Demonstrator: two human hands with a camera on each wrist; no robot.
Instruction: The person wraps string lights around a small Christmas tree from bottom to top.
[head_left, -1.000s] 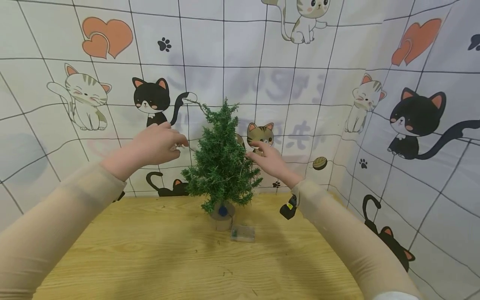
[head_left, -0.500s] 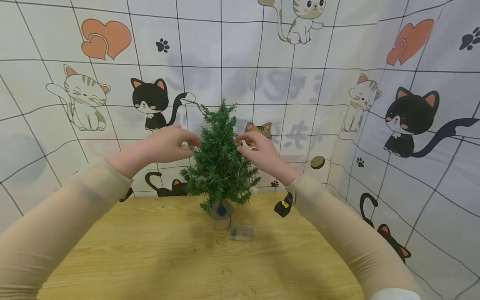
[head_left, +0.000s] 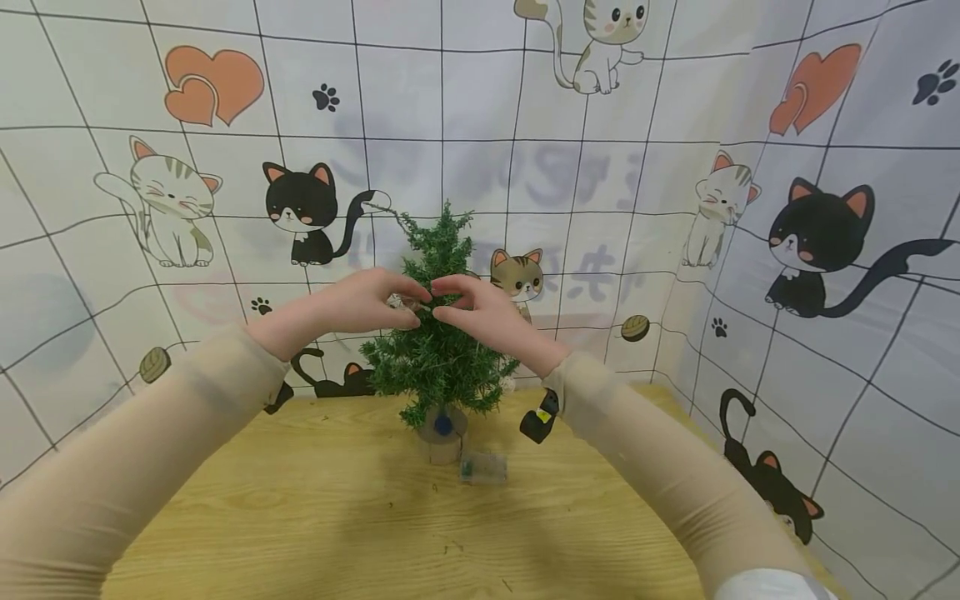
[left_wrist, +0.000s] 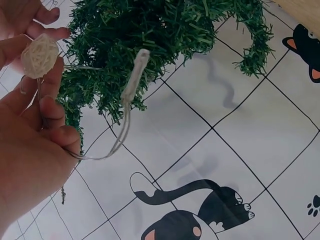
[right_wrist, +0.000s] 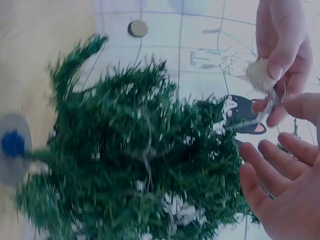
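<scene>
A small artificial Christmas tree stands upright on a round base. In front of its middle, my left hand pinches a thin string-light wire. A white woven ball on that wire sits at the fingertips. A loose length of the wire, with a pale tube-like end, hangs out from the hand. My right hand is right beside the left fingertips, its fingers relaxed and thumb and forefinger apart. In the right wrist view, pale wire runs through the branches.
A clear plastic box lies on the wooden table by the tree's base. Small dark bits are scattered nearby. Behind and to the right hangs a white gridded cloth printed with cats. A black device shows at the right wrist.
Both hands have moved inward from either side of the tree until their fingertips meet in front of it. The left hand has carried the ball and wire to the right.
</scene>
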